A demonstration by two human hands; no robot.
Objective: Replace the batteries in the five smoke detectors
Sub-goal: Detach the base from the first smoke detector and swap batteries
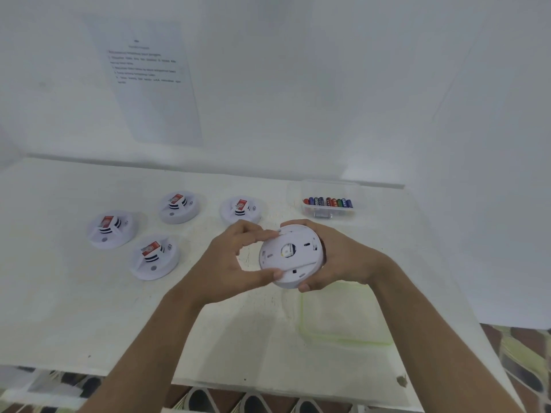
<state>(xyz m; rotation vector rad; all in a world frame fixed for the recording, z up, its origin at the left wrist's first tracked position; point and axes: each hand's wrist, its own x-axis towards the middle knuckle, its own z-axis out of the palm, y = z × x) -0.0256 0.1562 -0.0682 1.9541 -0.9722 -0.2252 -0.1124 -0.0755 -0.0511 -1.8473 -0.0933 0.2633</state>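
Note:
Both hands hold one white round smoke detector [290, 254] above the table, its flat back side turned up toward me. My right hand [337, 257] cups it from the right and underneath. My left hand [235, 260] grips its left rim, fingers on the top edge and thumb at the lower edge. Several more detectors lie face up on the table to the left: one at the far left [110, 229], one in front of it [155, 257], one further back [179, 207] and one in the middle [241, 210]. Each carries a red and white label.
A clear plastic tub [328, 216] with several coloured batteries stands at the back right of the white table [89, 308]. A clear empty tub [343, 314] sits below my right wrist. A printed sheet [149, 79] hangs on the back wall. The table's front edge runs along the bottom.

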